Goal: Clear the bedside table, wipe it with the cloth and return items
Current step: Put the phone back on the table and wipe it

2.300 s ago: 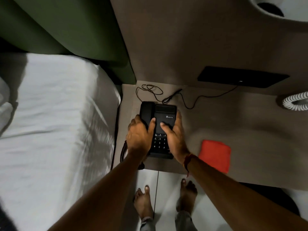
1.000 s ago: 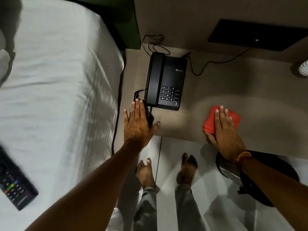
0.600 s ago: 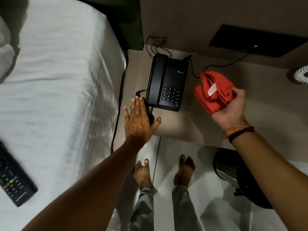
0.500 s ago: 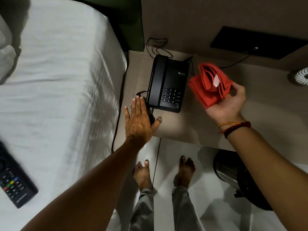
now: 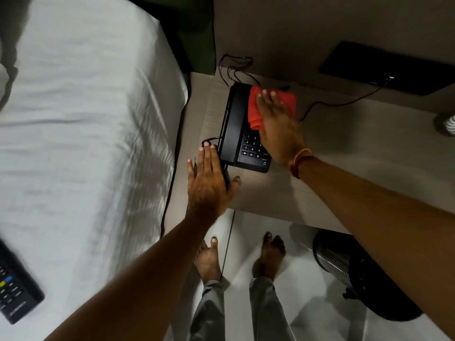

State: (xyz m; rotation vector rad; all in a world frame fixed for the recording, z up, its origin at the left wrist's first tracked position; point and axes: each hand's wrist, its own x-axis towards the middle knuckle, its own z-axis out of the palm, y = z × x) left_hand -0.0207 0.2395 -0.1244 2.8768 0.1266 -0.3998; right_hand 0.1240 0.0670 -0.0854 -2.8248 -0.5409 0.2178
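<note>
- The right hand point(image 5: 278, 124) presses flat, fingers spread, on the red cloth point(image 5: 270, 104), pinning it against the upper face of the black telephone point(image 5: 242, 134) near the table's back-left corner.
- A second ago that cloth lay by the table's front edge; it has since been lifted and carried across to the telephone.
- The left hand point(image 5: 209, 183) stays open and empty, palm down at the table's point(image 5: 357, 153) front-left corner, fingertips touching the coiled handset cord.
- The cloth is bunched into a thick folded pad, bright red, half hidden under the fingers.
- Judged from this, the wiping has reached the returned telephone itself, while the remote control point(image 5: 14, 289) waits on the bed point(image 5: 86, 119), not yet returned.
</note>
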